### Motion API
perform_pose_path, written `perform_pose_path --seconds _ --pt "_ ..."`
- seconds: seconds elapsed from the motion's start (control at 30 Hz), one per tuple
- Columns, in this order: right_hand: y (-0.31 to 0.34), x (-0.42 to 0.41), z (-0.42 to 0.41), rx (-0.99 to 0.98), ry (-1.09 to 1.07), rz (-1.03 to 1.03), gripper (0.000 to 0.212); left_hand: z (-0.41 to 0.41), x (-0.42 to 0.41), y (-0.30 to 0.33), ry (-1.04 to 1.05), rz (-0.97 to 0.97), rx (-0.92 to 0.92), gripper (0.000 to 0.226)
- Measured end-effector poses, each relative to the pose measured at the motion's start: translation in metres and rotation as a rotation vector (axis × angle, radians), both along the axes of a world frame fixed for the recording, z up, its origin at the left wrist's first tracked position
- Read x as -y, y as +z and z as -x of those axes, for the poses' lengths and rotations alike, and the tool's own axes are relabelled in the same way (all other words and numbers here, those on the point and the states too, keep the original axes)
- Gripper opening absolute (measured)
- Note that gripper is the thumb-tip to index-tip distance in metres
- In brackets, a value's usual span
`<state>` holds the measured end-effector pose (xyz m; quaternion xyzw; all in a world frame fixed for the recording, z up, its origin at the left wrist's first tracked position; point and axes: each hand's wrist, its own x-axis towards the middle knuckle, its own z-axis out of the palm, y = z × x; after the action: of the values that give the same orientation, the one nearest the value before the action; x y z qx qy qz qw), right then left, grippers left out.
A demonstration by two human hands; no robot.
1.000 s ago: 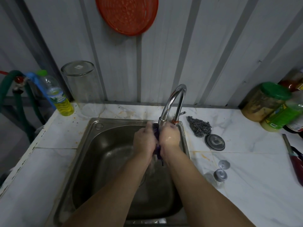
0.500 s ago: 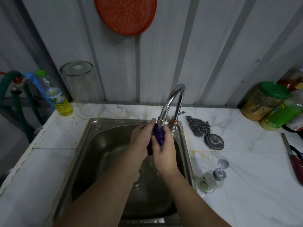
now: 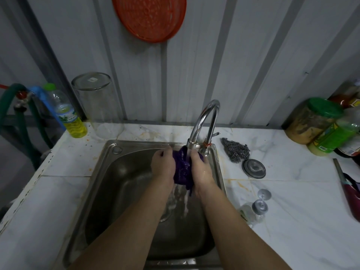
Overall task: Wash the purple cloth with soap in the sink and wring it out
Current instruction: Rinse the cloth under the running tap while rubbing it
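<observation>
Both hands (left hand (image 3: 163, 166), right hand (image 3: 201, 169)) are clenched around the purple cloth (image 3: 182, 168) beneath the running faucet (image 3: 202, 121).

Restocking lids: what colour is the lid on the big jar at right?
Green lid, head view.

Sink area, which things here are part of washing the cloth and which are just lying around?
In use: purple cloth, left hand, right hand, faucet, sink.

Lying about: steel scrubber, round lid, upturned glass jar, yellow-liquid bottle, green-lidded jar.
</observation>
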<state>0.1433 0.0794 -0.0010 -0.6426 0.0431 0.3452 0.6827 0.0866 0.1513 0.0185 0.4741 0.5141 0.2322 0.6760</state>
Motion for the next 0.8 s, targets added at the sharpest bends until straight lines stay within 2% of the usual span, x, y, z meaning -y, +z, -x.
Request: perform_pose_path --seconds 0.1,0.17,0.2,0.23,0.3,0.37,0.43,0.57,0.63,0.73,0.8 --pt "-0.013 0.010 0.010 0.240 0.068 -0.153 0.095 0.002 -0.006 0.007 -0.014 0.209 0.063 0.028" --pt "-0.023 0.013 0.012 0.347 0.125 -0.172 0.105 0.004 -0.002 0.012 -0.060 0.335 0.104 0.030" --pt "-0.024 0.013 0.012 0.338 0.131 -0.198 0.105 0.005 0.001 0.014 -0.084 0.380 0.114 0.031" --pt "-0.023 0.013 0.011 0.300 0.118 -0.239 0.098 0.005 0.004 0.014 -0.107 0.400 0.121 0.032" --pt "-0.024 0.009 0.007 0.251 0.083 -0.300 0.062 0.004 0.009 0.011 -0.122 0.383 0.124 0.034" --pt "-0.017 0.004 0.005 0.325 0.061 -0.267 0.029 0.002 0.015 0.009 -0.097 0.345 0.146 0.035" --pt "-0.012 0.002 0.004 0.422 0.029 -0.187 0.019 0.000 0.018 0.009 -0.081 0.313 0.144 0.039" --pt "-0.009 -0.001 0.001 0.471 0.021 -0.089 0.011 -0.003 0.021 0.003 -0.103 0.195 0.037 0.047" --pt "-0.004 -0.004 0.002 0.449 -0.011 -0.031 0.010 -0.004 0.020 0.000 -0.098 0.076 -0.039 0.049" --pt "-0.001 -0.009 0.005 0.390 -0.058 0.041 0.017 -0.004 0.018 0.002 -0.113 -0.243 -0.216 0.050" --pt "-0.003 -0.009 0.006 0.234 -0.128 0.006 0.012 -0.002 0.018 -0.002 -0.137 -0.454 -0.243 0.047"
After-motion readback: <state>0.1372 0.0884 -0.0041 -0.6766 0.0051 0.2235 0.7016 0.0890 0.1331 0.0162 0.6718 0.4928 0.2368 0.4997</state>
